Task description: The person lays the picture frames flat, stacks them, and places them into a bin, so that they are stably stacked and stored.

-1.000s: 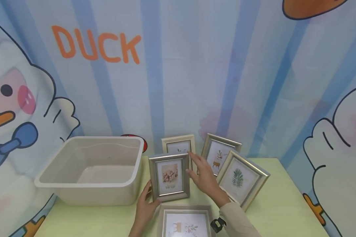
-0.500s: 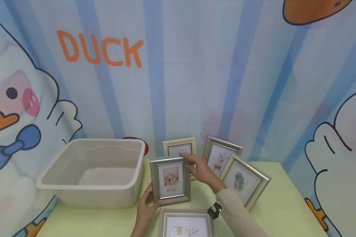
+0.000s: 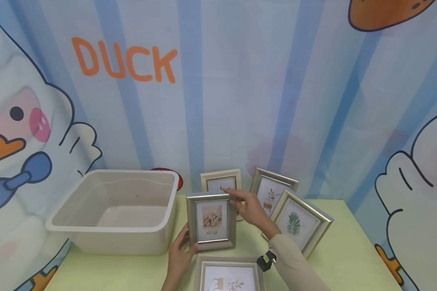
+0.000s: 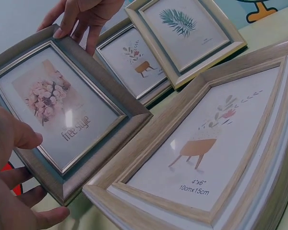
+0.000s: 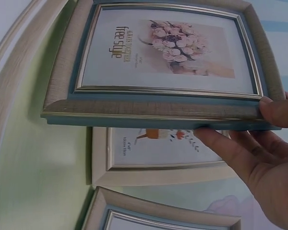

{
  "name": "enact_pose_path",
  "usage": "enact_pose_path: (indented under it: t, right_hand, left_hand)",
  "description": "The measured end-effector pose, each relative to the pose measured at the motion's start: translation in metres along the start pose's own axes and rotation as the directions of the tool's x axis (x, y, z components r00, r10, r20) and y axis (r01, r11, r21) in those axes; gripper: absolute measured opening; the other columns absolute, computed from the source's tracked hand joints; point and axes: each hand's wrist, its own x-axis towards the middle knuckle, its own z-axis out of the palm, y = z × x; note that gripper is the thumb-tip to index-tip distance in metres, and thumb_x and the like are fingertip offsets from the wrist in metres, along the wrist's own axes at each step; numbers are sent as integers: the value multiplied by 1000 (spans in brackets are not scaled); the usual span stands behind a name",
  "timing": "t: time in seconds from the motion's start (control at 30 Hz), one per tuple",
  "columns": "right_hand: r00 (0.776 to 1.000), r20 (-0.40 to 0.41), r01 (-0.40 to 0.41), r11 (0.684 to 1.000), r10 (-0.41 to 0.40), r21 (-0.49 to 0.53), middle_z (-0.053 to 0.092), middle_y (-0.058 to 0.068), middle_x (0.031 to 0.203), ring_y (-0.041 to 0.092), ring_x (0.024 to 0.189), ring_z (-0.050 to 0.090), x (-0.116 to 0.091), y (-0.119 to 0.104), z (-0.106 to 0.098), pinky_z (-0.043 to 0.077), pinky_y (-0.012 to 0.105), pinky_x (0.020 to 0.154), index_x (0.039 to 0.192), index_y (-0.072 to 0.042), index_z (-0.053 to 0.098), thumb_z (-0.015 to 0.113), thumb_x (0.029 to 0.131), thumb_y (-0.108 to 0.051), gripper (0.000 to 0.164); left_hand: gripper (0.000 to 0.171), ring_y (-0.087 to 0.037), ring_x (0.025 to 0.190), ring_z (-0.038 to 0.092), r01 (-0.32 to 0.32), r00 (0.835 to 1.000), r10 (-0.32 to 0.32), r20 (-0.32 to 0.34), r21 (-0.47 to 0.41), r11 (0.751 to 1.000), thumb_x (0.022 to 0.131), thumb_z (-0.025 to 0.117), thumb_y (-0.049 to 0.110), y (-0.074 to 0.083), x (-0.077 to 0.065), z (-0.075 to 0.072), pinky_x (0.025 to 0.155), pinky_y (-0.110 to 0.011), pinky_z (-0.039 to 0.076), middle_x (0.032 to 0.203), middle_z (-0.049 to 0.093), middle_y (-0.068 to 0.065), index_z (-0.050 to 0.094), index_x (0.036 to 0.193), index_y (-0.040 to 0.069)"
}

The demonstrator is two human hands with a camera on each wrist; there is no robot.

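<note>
"While both hands meet at one thing, what is it, and where?"

"It is a rectangular silver-brown picture frame [image 3: 212, 220] with a pink bouquet print and the words 'free style'. It stands nearly upright, facing the person, to the right of the large beige plastic tub [image 3: 102, 229]. Whether its lower edge touches the pale green table [image 3: 353, 246] cannot be told."

"And the fingers?"

"The left hand [image 3: 180, 256] grips the lower left side, thumb on the front, the other fingers spread apart at the edge and partly behind. The right hand [image 3: 250, 208] pinches the upper right corner between its thumb on the front border and its fingers behind."

"What is near them?"

"A cream-coloured rectangular frame [image 3: 218, 174] is partly hidden behind the held one. Right of it, a silver frame with a potted-plant print [image 3: 269, 194] is overlapped by a pale gold frame with a green leaf print [image 3: 294, 222], beside the right forearm. Nearest the person is a wood-toned frame with white stepped edges [image 4: 197, 143], just in front of the held one."
</note>
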Motion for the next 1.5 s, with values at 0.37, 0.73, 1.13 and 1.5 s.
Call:
enact_pose_path:
  t: [0.37, 0.73, 1.13, 1.5]
  right_hand:
    - [998, -60, -33, 999, 34, 27, 67, 20, 124, 31, 93, 68, -6, -16, -16, 63, 33, 68, 132, -6, 64, 63, 93, 1, 40]
    - [993, -112, -29, 988, 46, 150, 65, 24, 96, 31, 81, 69, -19, -30, -32, 62, 31, 59, 134, 1, 60, 60, 94, 4, 40]
    - [945, -150, -187, 857, 290, 480, 63, 28, 110, 20, 92, 70, -38, -36, -29, 63, 42, 75, 141, 2, 52, 55, 95, 8, 46]
    - [892, -187, -266, 811, 412, 521, 59, 26, 116, 26, 96, 69, -51, -39, -13, 64, 40, 74, 140, -2, 55, 57, 94, 9, 48]
  left_hand:
    - [52, -42, 125, 58, -38, 997, 32, -66, -93, 995, 86, 65, -8, 10, -4, 0, 93, -37, 59, 136, 61, -23, 58, 137, 1]
    - [49, -44, 122, 58, -143, 982, 120, -144, -158, 977, 88, 63, -11, 16, -15, 4, 90, -22, 57, 134, 57, -31, 55, 136, -6]
    - [65, -2, 98, 66, -241, 965, 169, -202, -416, 877, 89, 55, -18, 13, -25, 17, 85, -23, 60, 123, 56, -22, 30, 149, -11]
    - [93, -11, 96, 67, -87, 988, 9, -152, -519, 850, 79, 53, -24, 22, -32, 20, 77, -30, 62, 139, 43, -22, 17, 157, 9]
